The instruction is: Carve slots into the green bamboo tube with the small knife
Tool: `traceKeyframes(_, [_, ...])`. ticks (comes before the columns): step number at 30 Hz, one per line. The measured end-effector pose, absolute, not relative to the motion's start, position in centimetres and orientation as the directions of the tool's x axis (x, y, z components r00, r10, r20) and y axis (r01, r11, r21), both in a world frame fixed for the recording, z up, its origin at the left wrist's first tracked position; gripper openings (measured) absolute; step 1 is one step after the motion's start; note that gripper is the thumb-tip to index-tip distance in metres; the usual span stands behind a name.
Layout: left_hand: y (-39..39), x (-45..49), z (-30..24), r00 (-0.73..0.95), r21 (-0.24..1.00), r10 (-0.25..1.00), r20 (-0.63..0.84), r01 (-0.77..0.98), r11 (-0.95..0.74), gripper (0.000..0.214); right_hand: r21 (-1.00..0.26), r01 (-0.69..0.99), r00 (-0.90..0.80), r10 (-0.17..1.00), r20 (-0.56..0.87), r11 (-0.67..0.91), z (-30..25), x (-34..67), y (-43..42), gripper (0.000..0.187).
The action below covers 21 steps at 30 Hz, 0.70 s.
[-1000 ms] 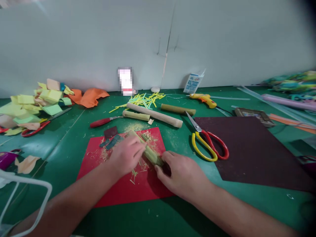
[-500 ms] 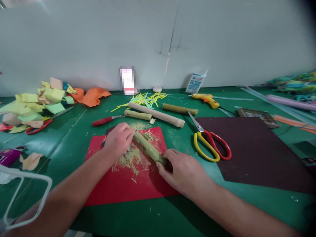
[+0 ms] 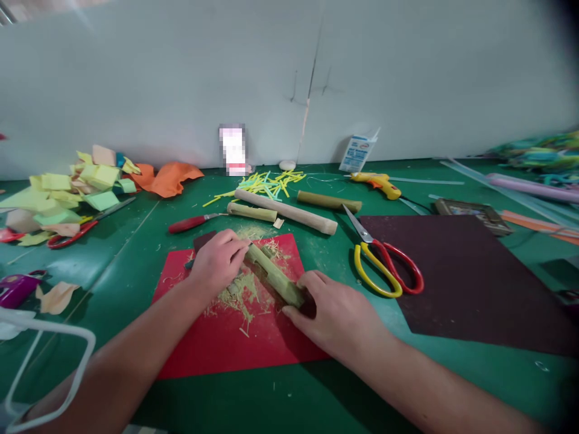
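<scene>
A pale green bamboo piece (image 3: 275, 274) with a partly cut-away side lies slantwise above a red sheet (image 3: 217, 355) strewn with fine shavings (image 3: 244, 295). My left hand (image 3: 219, 262) is closed at its far end, fingertips pinched there; a small dark bit shows at the fingertips, too small to name. Around the near end curl the thumb and fingers of my right hand (image 3: 337, 307), covering that end. Beyond the hands lie a red-handled tool (image 3: 187, 224), a short bamboo piece (image 3: 252, 212), a longer pale stick (image 3: 287, 211) and a darker bamboo tube (image 3: 329, 201).
Large scissors (image 3: 382, 259) rest partly over a dark brown sheet (image 3: 456, 283) on the right. A yellow glue gun (image 3: 377, 184), yellow-green strips (image 3: 262, 184) and orange cloth (image 3: 167, 179) lie toward the wall. Folded papers (image 3: 67, 190) are heaped left. A white frame (image 3: 85, 328) stands near my left forearm.
The bamboo piece has turned slightly about its length, so its cut side shows differently. My right hand has shifted a little with it; my left hand is nearly in place.
</scene>
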<state>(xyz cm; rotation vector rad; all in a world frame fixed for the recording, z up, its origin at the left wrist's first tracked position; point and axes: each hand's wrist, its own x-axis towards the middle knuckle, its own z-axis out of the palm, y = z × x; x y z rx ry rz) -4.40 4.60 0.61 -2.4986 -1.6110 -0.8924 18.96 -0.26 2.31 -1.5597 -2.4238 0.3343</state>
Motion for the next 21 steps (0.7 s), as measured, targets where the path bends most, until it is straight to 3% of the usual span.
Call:
traceKeyframes(7, [2.5,-1.9,0.9,0.495,0.255,0.778,0.387,0.753,-0.606,0.025,-0.294,0.869,-0.407,0.913,0.034,0.399,2.4,18.8,-0.2,0.014])
traceKeyframes(12, [3.6,-2.8,0.9,0.325,0.212,0.817,0.477,0.859,-0.465,0.024,-0.310,0.868,-0.393,0.918,0.047,0.387,2.3,18.8,-0.2,0.015])
traceKeyframes(17, [2.8,-1.8,0.8,0.492,0.238,0.774,0.399,0.759,-0.606,0.026,-0.306,0.866,-0.397,0.916,0.058,0.395,2.2,18.9,-0.1,0.014])
traceKeyframes(21, [3.6,-2.7,0.7,0.329,0.244,0.811,0.484,0.840,-0.485,0.025,-0.316,0.864,-0.392,0.917,0.071,0.393,2.1,18.9,-0.2,0.015])
